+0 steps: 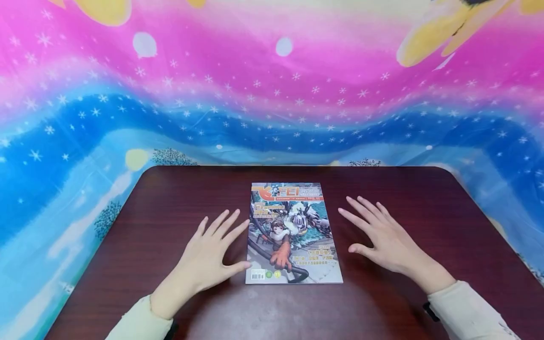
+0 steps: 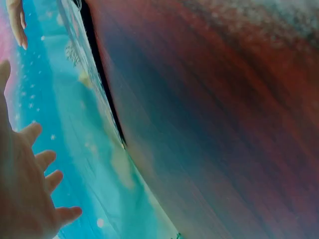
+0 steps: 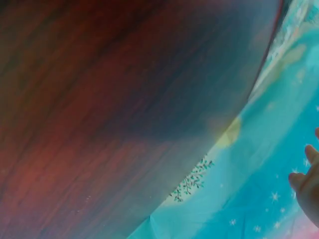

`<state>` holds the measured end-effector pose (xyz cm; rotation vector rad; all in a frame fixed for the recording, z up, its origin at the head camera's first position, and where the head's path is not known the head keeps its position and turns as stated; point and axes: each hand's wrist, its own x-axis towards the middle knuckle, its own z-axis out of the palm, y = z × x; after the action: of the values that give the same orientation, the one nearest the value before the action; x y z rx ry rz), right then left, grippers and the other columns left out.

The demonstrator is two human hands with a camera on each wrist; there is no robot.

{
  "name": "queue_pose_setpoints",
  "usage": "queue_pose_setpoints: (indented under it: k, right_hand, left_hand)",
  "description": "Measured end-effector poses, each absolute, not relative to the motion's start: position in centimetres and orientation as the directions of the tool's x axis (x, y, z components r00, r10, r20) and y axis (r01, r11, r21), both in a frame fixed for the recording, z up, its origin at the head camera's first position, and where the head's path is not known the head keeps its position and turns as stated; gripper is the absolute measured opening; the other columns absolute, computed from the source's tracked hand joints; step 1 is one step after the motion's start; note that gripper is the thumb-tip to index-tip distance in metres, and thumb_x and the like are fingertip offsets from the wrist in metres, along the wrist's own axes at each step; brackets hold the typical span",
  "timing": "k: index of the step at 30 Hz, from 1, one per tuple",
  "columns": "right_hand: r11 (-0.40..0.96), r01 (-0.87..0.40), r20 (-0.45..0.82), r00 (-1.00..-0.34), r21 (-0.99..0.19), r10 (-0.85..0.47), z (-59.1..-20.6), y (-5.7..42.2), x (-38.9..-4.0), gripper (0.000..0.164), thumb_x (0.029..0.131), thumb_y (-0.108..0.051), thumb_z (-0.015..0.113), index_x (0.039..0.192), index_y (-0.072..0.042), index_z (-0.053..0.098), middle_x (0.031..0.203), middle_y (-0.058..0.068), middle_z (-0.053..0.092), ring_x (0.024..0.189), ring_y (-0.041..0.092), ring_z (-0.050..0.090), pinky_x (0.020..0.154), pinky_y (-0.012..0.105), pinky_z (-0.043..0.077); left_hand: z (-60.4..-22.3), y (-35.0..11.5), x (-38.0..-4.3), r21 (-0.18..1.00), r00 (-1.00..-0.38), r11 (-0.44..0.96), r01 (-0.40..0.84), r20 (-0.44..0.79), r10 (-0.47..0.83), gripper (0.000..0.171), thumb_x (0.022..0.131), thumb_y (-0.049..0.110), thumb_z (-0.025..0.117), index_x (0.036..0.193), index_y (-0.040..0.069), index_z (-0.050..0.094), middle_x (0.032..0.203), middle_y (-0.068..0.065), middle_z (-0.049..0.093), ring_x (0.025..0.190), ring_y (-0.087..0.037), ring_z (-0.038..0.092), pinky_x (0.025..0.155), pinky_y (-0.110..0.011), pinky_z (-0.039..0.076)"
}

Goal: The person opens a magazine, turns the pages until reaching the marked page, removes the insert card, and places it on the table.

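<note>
Magazine lay flat on table between left hand and right hand, fingers spread on both. I judged it light, floppy, maybe slick (looked glossy), best gripped by its sides.

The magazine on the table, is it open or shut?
Shut. The magazine lies flat on the table, its front cover facing up, with no inside pages showing.

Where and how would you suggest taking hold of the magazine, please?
I would take the magazine by its two long side edges, left hand from the left and right hand from the right. It lies flat and thin on the table, so those edges seem the easiest parts to pinch.
</note>
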<state>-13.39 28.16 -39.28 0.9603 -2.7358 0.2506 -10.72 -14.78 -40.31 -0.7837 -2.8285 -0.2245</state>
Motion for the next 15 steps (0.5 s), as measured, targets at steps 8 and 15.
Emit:
queue_pose_setpoints:
  k: [8, 15]
  right_hand:
    - [0.735, -0.669, 0.225, -0.737, -0.110, -0.637, -40.0, 27.6, -12.7, 0.091, 0.081, -0.047, 0.078, 0.156, -0.025, 0.032, 0.164, 0.003, 0.020, 0.150, 0.029, 0.015, 0.121, 0.046, 0.004]
    - [0.695, -0.711, 0.209, -0.700, -0.113, -0.682, -40.4, 27.2, -12.1, 0.086, 0.081, -0.048, 0.077, 0.154, -0.023, 0.039, 0.161, 0.007, 0.027, 0.146, 0.034, 0.026, 0.121, 0.035, -0.003]
  left_hand:
    - [-40.7, -13.6, -10.7, 0.064, -0.784, 0.786, 0.614, 0.160, 0.599, 0.087, 0.082, 0.078, 0.054, 0.154, 0.031, 0.038, 0.161, 0.001, 0.028, 0.148, -0.025, 0.023, 0.115, -0.060, 0.021]
    - [-40.9, -12.3, -11.1, 0.077, -0.744, 0.741, 0.667, 0.118, 0.658, 0.086, 0.083, 0.077, 0.054, 0.154, 0.031, 0.038, 0.160, 0.001, 0.032, 0.148, -0.023, 0.024, 0.115, -0.060, 0.022]
